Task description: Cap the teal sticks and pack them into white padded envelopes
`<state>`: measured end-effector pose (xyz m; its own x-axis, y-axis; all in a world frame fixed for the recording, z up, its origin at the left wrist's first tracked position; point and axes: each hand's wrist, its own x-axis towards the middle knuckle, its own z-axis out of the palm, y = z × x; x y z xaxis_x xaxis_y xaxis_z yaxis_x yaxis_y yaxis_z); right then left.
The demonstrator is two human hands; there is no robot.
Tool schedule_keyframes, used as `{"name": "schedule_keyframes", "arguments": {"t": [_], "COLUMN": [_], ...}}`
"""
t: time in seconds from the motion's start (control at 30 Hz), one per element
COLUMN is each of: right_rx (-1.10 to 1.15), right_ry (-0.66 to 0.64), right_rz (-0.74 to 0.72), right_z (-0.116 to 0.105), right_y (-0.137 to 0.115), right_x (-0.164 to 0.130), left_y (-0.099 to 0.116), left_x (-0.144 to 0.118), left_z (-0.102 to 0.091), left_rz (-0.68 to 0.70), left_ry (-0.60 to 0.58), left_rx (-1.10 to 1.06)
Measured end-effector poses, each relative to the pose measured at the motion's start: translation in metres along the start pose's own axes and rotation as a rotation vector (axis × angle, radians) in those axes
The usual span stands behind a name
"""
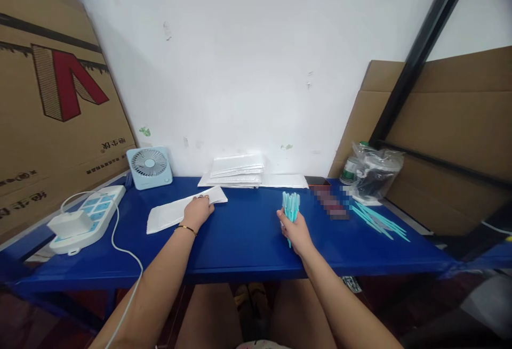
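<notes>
My right hand (295,229) is wrapped round an upright bundle of several turquoise pens (292,202), just above the front part of the blue table. At the left, a flat white padded envelope (166,217) lies slantwise on the table. My left hand (199,210) is closed over its upper edge near the right end, fingers curled and partly hidden. More slim turquoise sticks (378,221), pen-like in shape, lie loosely fanned out at the right.
White padded envelopes (237,170) are stacked against the wall. A small blue fan (149,167) and a power strip (94,218) with a trailing cable stand left. Toward the right are a dark red box (331,202), partly blurred, a clear plastic bag (378,173) and a jar (349,170).
</notes>
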<state>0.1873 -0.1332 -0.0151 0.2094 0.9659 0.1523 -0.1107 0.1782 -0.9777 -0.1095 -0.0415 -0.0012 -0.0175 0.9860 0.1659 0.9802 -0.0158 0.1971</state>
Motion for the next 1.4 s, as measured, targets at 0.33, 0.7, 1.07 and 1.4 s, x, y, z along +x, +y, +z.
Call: {"name": "schedule_keyframes", "arguments": {"t": [0.33, 0.7, 1.07, 1.4], "right_rx": [0.141, -0.553, -0.113, 0.4], "right_ry": [-0.118, -0.13, -0.069, 0.258], "right_rz": [0.034, -0.272, -0.058, -0.175], "right_z": [0.014, -0.033, -0.071, -0.068], "right_y": [-0.016, -0.025, -0.019, -0.036], "right_x": [-0.002, 0.003, -0.005, 0.012], "left_y": [0.073, 0.024, 0.107, 0.123], "left_x": [-0.026, -0.039, -0.052, -0.032], "left_z": [-0.057, -0.023, -0.001, -0.014], "left_rz": [0.134, -0.045, 0.627, 0.554], "left_ry": [0.536, 0.081, -0.34, -0.321], "left_rx": [-1.679, -1.628, -0.254, -0.611]}}
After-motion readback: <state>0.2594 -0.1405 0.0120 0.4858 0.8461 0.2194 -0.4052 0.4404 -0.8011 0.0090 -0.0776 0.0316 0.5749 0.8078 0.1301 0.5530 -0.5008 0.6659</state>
